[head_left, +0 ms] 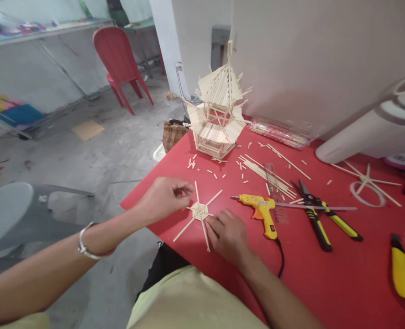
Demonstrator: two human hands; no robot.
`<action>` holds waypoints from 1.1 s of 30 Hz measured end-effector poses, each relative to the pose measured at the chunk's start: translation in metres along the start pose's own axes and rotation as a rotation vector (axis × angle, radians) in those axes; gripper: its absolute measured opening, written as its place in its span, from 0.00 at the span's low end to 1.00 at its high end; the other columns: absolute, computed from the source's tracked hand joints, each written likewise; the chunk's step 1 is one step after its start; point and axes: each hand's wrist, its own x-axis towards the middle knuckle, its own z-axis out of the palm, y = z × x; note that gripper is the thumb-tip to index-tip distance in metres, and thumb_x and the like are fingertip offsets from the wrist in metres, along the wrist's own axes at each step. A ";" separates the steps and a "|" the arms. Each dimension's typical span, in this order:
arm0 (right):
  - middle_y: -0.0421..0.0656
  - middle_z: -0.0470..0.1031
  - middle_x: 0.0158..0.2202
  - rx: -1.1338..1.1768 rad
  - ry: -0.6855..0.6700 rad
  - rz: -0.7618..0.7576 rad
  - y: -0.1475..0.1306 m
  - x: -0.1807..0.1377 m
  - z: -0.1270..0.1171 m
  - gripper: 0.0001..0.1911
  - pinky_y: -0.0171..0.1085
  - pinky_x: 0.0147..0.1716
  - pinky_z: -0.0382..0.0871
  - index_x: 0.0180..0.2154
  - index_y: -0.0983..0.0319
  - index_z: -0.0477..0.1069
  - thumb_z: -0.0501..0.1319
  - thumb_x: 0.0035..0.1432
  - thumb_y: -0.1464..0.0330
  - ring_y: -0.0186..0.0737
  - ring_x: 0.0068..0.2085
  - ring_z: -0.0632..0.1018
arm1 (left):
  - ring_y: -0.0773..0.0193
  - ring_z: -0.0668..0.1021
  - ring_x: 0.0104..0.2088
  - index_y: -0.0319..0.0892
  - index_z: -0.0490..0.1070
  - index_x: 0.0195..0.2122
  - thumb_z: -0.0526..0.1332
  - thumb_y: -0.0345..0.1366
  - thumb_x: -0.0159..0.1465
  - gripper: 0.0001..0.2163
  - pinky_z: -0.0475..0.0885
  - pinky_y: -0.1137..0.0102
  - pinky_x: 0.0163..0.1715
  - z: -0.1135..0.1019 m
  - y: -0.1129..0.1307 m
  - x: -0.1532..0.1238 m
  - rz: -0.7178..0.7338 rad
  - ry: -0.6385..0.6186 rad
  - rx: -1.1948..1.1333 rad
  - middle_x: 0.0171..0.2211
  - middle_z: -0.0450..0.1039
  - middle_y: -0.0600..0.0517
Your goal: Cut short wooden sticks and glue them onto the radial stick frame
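A small web-like wheel of wooden sticks, with a hexagonal middle and several spokes, lies flat near the corner of the red table. On its left side is my left hand, its thumb and fingers curled together in a pinch; whatever is between the tips is too small to make out. My right hand rests on the table at the right side, fingers bent and closed on a spoke whose end they hide. A yellow hot glue gun lies just right of my right hand, a glue stick reaching out behind it.
Behind stands a pagoda model of sticks. Loose sticks, a clear ruler, black-yellow cutters, a tape ring and a stick star lie to the right. White rolls lean at the wall.
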 end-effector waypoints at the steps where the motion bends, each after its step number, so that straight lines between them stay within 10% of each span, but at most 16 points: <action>1: 0.42 0.69 0.28 -0.004 0.004 -0.003 0.000 0.000 0.000 0.08 0.38 0.34 0.56 0.35 0.60 0.75 0.57 0.64 0.70 0.39 0.33 0.67 | 0.68 0.77 0.27 0.44 0.79 0.31 0.61 0.32 0.54 0.07 0.70 0.76 0.27 -0.001 0.002 -0.002 0.005 0.006 -0.004 0.28 0.80 0.56; 17: 0.43 0.70 0.31 -0.015 0.001 0.001 -0.005 -0.001 0.000 0.09 0.38 0.35 0.57 0.39 0.61 0.75 0.56 0.66 0.69 0.39 0.34 0.67 | 0.63 0.79 0.34 0.43 0.76 0.33 0.53 0.30 0.61 0.11 0.70 0.71 0.36 0.009 -0.016 -0.028 0.175 0.154 0.002 0.34 0.80 0.50; 24: 0.43 0.71 0.31 -0.041 0.000 0.001 -0.005 -0.002 0.001 0.09 0.37 0.36 0.58 0.39 0.61 0.75 0.56 0.66 0.68 0.38 0.35 0.68 | 0.68 0.66 0.20 0.43 0.59 0.19 0.47 0.27 0.55 0.09 0.61 0.72 0.23 0.009 -0.024 -0.039 0.159 0.169 -0.039 0.17 0.62 0.56; 33: 0.42 0.71 0.30 -0.074 0.039 -0.006 -0.008 -0.002 0.002 0.09 0.38 0.34 0.57 0.38 0.61 0.75 0.57 0.65 0.68 0.38 0.33 0.67 | 0.65 0.78 0.33 0.44 0.75 0.29 0.58 0.33 0.62 0.07 0.71 0.73 0.34 0.024 -0.033 -0.041 0.218 0.192 -0.032 0.32 0.78 0.52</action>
